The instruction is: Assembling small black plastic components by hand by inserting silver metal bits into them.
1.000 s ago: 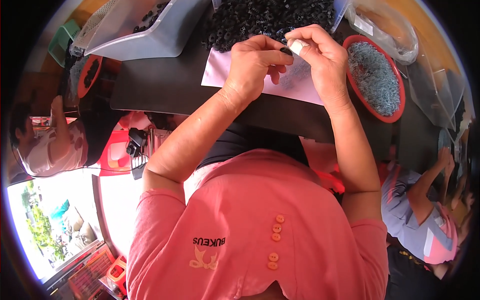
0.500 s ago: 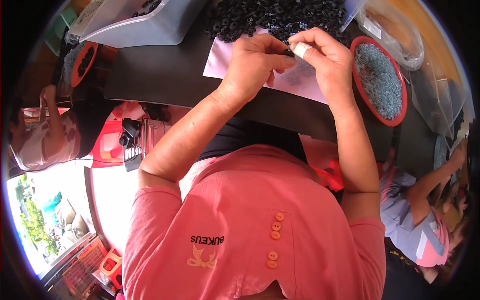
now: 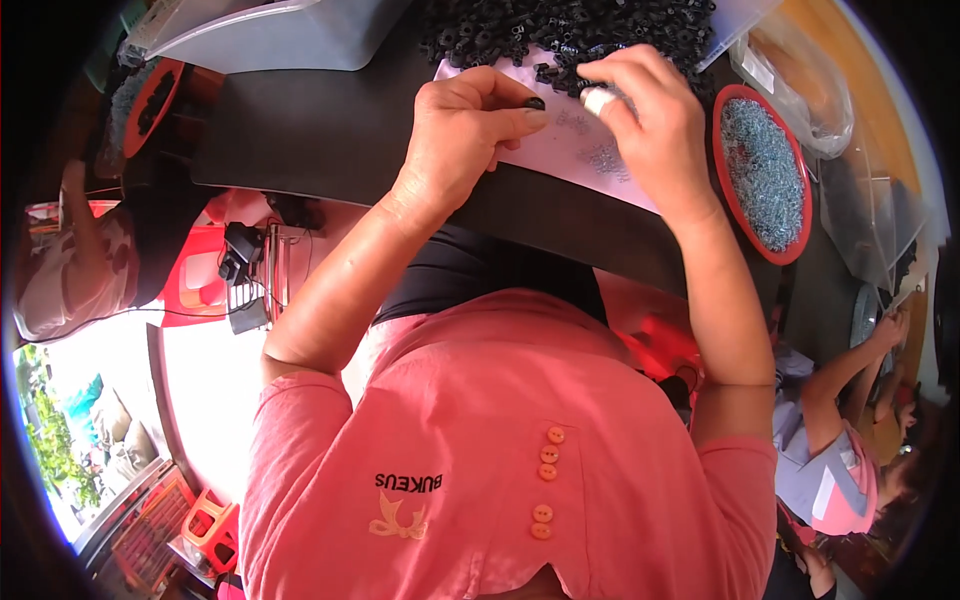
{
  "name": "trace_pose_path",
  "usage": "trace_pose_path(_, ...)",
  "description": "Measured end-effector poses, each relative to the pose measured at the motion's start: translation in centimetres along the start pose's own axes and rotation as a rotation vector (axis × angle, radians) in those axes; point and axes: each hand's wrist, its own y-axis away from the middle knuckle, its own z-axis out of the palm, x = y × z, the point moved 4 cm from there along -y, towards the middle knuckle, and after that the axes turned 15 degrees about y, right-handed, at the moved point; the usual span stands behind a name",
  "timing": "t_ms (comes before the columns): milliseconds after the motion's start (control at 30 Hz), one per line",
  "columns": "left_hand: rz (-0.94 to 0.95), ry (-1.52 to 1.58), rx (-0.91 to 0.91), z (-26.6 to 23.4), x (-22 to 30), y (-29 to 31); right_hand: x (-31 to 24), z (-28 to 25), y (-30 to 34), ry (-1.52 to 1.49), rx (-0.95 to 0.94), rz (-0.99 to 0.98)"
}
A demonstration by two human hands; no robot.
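My left hand (image 3: 462, 130) pinches a small black plastic part (image 3: 534, 103) between thumb and forefinger, above a pink sheet (image 3: 540, 150). To its right, my right hand (image 3: 655, 125) hangs over the sheet's far edge, beside a heap of black plastic parts (image 3: 480, 35). Its thumb, with a white wrapping near the tip, stands apart from the curved fingers, and I see nothing between them. Small silvery pieces (image 3: 605, 158) lie scattered on the sheet, close to the right thumb. The undersides of the fingers are partly hidden.
A red oval bowl (image 3: 732, 185) full of silvery pieces stands right of the sheet, with a clear plastic bag (image 3: 815, 100) behind it. A grey bin (image 3: 290, 40) sits at the far left of the dark table (image 3: 290, 130). Other people work at both sides.
My hands have moved apart. The left has drawn back leftward with the black part; the right has let go and shifted slightly toward the heap. The view has also shifted a little.
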Motion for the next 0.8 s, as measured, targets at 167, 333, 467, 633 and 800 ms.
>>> trace_pose_path(167,0.047,-0.059,-0.006,-0.8,-0.3,0.1,-0.3,3.4,-2.6,0.253,-0.139,-0.122)
trace_pose_path(333,0.029,-0.008,-0.017,-1.0,-0.3,0.3,-0.6,5.0,-3.3,0.319,-0.287,-0.147)
trace_pose_path(467,0.015,-0.023,-0.019,-1.1,-0.1,0.4,-0.6,5.2,-2.8,0.349,-0.331,-0.199)
trace_pose_path(633,0.037,0.026,-0.008,-1.2,-0.1,0.4,-0.4,5.8,-2.8,0.349,-0.312,-0.217)
trace_pose_path(800,0.082,0.135,0.050,-1.3,0.3,0.5,-0.7,5.9,-2.5,0.361,-0.265,-0.211)
